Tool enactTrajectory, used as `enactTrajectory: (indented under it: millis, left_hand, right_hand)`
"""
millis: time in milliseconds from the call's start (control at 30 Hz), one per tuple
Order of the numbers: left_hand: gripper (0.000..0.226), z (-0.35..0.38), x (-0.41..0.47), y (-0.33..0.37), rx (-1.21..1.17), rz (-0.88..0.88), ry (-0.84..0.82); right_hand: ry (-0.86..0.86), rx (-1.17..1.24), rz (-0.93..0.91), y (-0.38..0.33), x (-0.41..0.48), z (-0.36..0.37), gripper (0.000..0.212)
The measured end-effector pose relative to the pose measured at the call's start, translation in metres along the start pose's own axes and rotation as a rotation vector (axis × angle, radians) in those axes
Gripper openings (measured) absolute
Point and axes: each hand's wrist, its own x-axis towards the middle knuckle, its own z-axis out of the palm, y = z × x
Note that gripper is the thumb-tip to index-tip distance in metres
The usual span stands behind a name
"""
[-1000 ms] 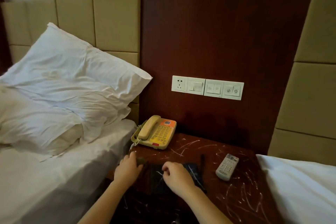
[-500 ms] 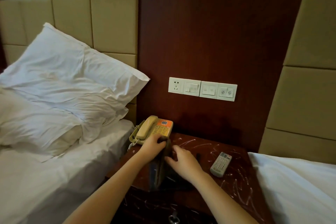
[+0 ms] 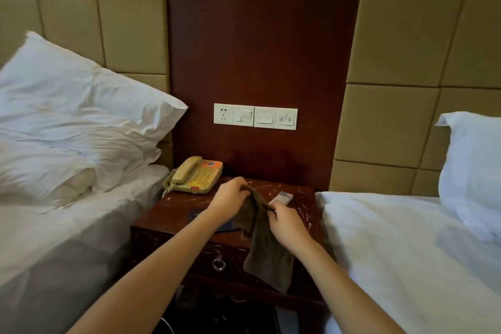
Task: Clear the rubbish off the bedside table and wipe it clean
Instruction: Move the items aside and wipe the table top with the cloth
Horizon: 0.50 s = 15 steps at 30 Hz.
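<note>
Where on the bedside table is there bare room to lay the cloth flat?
Bare wood on the bedside table: the front-left corner, bordered by telephone and dark flat item, and a narrow strip between remote and right bed. Crowded middle: left hand and right hand hold the cloth.

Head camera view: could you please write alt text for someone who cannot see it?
The left hand and right hand hold a brown cloth above a white-streaked wooden bedside table between two white beds. A yellow telephone and a white remote sit on the table.
</note>
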Motion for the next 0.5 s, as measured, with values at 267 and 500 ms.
enactTrajectory:
  millis: [267, 500]
  left_hand:
    - [0.022, 0.022, -0.018, -0.031, -0.187, -0.265, -0.022]
    - [0.011, 0.024, -0.021, -0.06, -0.199, -0.328, -0.003]
  right_hand:
    - [-0.013, -0.12, -0.025, 0.031, -0.014, 0.012, 0.03]
    - [-0.018, -0.298, -0.085, 0.042, -0.006, 0.024, 0.028]
